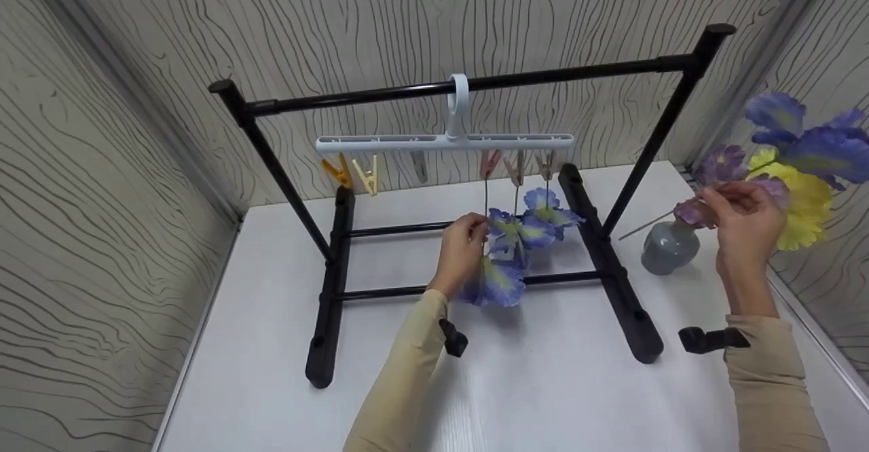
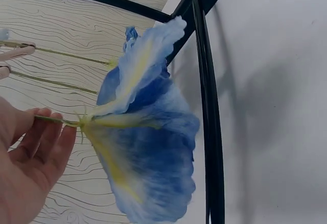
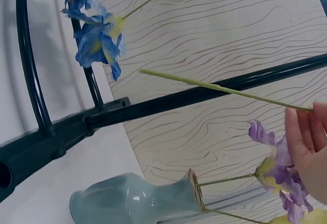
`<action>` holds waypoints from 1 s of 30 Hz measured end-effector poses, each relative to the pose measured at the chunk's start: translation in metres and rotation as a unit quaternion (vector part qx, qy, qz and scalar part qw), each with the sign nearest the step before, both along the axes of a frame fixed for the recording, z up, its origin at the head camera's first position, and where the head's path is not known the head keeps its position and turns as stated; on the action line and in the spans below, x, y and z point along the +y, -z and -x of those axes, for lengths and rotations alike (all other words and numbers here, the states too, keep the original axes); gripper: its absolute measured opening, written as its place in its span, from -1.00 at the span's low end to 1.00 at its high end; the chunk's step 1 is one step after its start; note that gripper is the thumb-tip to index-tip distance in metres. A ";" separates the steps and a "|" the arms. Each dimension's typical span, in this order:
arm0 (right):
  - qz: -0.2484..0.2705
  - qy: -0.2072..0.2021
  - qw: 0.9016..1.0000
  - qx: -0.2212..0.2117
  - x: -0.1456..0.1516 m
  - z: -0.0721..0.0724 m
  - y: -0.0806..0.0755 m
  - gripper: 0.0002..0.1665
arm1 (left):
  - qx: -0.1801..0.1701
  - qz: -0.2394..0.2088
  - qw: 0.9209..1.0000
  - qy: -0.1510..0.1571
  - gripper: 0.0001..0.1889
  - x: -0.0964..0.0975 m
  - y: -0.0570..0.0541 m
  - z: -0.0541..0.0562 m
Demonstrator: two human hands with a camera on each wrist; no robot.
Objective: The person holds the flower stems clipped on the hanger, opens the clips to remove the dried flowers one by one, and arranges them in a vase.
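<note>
My left hand (image 1: 463, 252) pinches the thin green stem of a blue-purple artificial iris (image 2: 148, 157), just above its bloom. That stem hangs upside down under a pink clothespin (image 1: 489, 164) on a light-blue hanger (image 1: 380, 142). Two more irises (image 1: 550, 211) hang beside it from beige clothespins (image 1: 545, 165). At the right, my right hand (image 1: 747, 221) pinches a green stem (image 3: 219, 87) whose bare end points left toward the rack. The stem appears to lead to the blue iris (image 1: 821, 143) above that hand. Below stands a grey-blue vase (image 1: 669, 248) holding purple blooms (image 3: 286, 178) and a yellow one (image 1: 801, 208).
The hanger hooks over the top bar of a black rack (image 1: 577, 77) standing on a white table (image 1: 271, 248). An orange clothespin (image 1: 339, 170), a yellow clothespin (image 1: 367, 175) and a grey clothespin (image 1: 419, 167) hang at the left, with no flowers. Patterned walls (image 1: 326, 17) enclose the table.
</note>
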State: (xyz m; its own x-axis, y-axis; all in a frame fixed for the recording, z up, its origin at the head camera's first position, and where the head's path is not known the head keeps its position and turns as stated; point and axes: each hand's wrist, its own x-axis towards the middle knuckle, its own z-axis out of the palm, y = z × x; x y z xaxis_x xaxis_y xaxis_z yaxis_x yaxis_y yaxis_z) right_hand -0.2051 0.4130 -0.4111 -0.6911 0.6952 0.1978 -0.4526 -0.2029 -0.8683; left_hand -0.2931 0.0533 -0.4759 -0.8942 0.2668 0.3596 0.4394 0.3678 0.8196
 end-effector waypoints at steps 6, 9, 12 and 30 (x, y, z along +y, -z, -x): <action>-0.073 0.125 0.989 0.010 0.006 -0.001 0.006 -0.84 | -0.011 -0.002 1.000 0.004 -0.84 -0.004 -0.002 -0.005; -0.128 0.195 0.972 -0.015 0.002 -0.005 0.004 -0.79 | -0.019 -0.005 1.000 0.007 -0.84 -0.005 -0.002 -0.009; -0.182 0.256 0.948 -0.043 -0.002 -0.011 0.000 -0.76 | -0.017 -0.008 1.000 0.011 -0.84 -0.006 -0.001 -0.011; -0.128 0.261 0.956 -0.026 0.012 -0.004 0.016 -0.86 | 0.004 -0.020 1.000 0.012 -0.87 -0.007 0.003 -0.017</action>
